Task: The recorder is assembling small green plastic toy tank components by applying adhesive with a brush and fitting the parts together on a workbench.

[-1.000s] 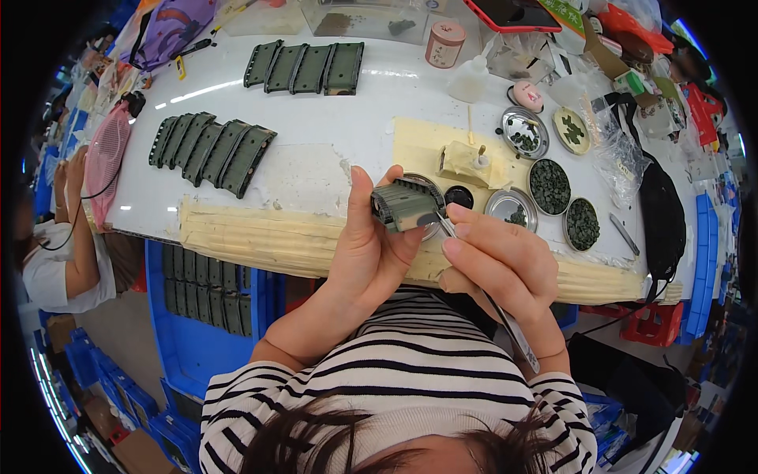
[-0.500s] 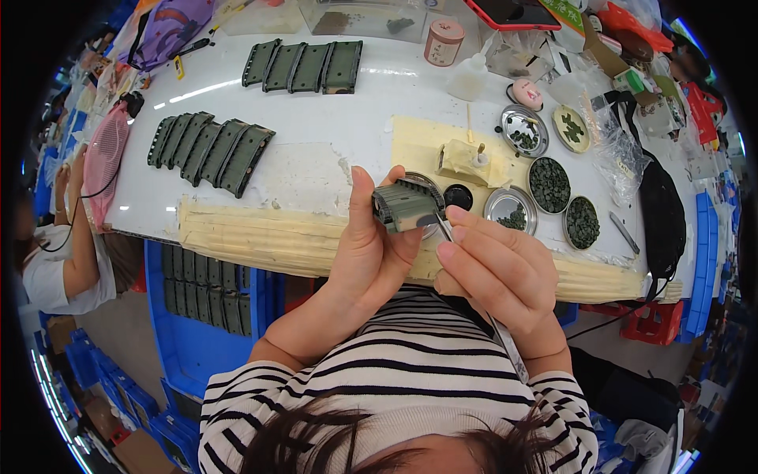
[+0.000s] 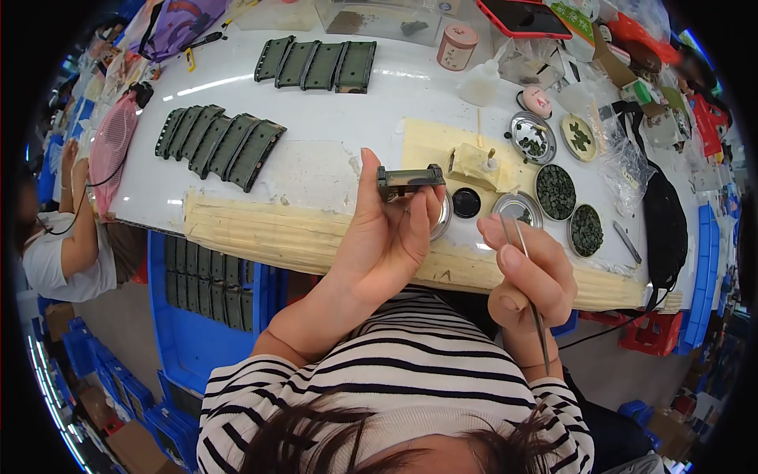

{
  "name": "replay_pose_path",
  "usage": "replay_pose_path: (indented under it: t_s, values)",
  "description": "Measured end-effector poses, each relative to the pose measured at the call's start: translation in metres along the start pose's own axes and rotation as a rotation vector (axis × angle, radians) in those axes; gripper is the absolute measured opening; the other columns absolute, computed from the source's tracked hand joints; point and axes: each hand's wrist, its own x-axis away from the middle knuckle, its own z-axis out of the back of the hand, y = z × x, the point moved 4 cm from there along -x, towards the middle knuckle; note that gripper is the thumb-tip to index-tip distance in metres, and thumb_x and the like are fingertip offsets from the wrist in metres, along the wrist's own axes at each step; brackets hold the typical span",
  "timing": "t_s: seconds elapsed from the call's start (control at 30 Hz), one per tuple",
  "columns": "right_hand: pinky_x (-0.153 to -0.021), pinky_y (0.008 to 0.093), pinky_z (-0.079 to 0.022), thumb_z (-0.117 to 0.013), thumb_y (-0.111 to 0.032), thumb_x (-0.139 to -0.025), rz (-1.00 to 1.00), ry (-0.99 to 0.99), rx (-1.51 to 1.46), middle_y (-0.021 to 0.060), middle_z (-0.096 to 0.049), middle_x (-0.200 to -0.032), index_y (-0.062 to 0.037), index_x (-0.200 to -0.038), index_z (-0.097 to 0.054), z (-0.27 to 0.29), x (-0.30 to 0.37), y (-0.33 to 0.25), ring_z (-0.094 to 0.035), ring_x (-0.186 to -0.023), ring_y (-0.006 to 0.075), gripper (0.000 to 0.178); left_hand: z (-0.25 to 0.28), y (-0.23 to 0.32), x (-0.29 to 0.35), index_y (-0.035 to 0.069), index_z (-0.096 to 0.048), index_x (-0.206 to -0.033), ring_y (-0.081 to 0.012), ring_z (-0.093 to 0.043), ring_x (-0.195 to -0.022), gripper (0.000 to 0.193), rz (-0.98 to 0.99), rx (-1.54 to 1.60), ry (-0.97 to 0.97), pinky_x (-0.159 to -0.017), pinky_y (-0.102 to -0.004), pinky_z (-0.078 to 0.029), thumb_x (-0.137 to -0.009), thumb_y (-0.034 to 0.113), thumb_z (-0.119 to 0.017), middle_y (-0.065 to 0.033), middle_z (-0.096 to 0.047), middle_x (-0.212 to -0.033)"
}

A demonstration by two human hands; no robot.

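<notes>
Left hand (image 3: 387,237) pinching small olive part (image 3: 409,180) between thumb and fingers; right hand (image 3: 527,276) closed around thin metal tweezers (image 3: 527,292); pink cylindrical tin (image 3: 457,46) at table's (image 3: 316,110) far edge; red flat package (image 3: 525,16) beyond.

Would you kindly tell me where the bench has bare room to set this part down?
Bare white bench lies between the two rows of dark green parts, and left of the yellow pad. The right side is crowded with small dishes.

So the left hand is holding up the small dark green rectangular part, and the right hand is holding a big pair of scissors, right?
Not scissors: in the head view the right hand holds thin metal tweezers. The left hand does hold up the small dark green rectangular part.
</notes>
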Motion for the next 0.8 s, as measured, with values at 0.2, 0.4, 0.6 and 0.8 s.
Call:
replay_pose_path:
  t_s: [0.2, 0.4, 0.6, 0.8]
  values:
    - [-0.068, 0.0326, -0.055, -0.069, -0.016, -0.084, -0.095, 0.059, -0.108, 0.0169, -0.068, -0.096, -0.0019, -0.102, -0.063, -0.009, 0.006, 0.008, -0.067, -0.082, 0.0258, 0.023, 0.002, 0.001, -0.001, -0.008, -0.053, -0.106, -0.0170, -0.065, -0.087, 0.063, -0.022, -0.025, 0.000, -0.078, -0.0209, -0.060, -0.084, 0.050, -0.065, -0.0147, -0.058, -0.099]
    - [-0.071, 0.0329, -0.054, -0.073, -0.019, -0.082, -0.171, 0.049, -0.115, 0.0188, -0.067, -0.099, -0.0024, -0.091, -0.058, -0.013, 0.005, 0.014, -0.067, -0.083, 0.0263, 0.024, 0.004, 0.001, -0.001, -0.003, -0.054, -0.107, -0.0168, -0.065, -0.090, 0.060, -0.050, -0.096, 0.025, -0.078, -0.0217, -0.059, -0.085, 0.052, -0.062, -0.0135, -0.059, -0.102]
    - [-0.075, 0.0316, -0.052, -0.088, -0.020, -0.065, -0.315, 0.076, -0.158, 0.0185, -0.062, -0.106, -0.0065, -0.089, -0.047, -0.021, -0.002, 0.015, -0.065, -0.091, 0.0247, 0.049, 0.000, -0.018, 0.017, 0.026, -0.013, -0.147, -0.0241, -0.047, -0.124, 0.069, -0.426, -0.803, -0.043, -0.104, -0.0409, -0.040, -0.094, 0.047, -0.052, -0.0097, -0.043, -0.135]
    - [-0.088, 0.0397, -0.048, -0.080, -0.013, -0.063, -0.416, 0.003, -0.367, 0.0199, -0.063, -0.099, -0.0114, -0.086, -0.037, 0.002, 0.002, 0.023, -0.062, -0.093, 0.0261, 0.049, 0.002, -0.017, 0.016, 0.016, -0.004, -0.151, -0.0280, -0.045, -0.127, 0.103, -0.162, -0.758, -0.299, -0.103, -0.0436, -0.040, -0.080, 0.063, -0.063, -0.0178, -0.041, -0.137]
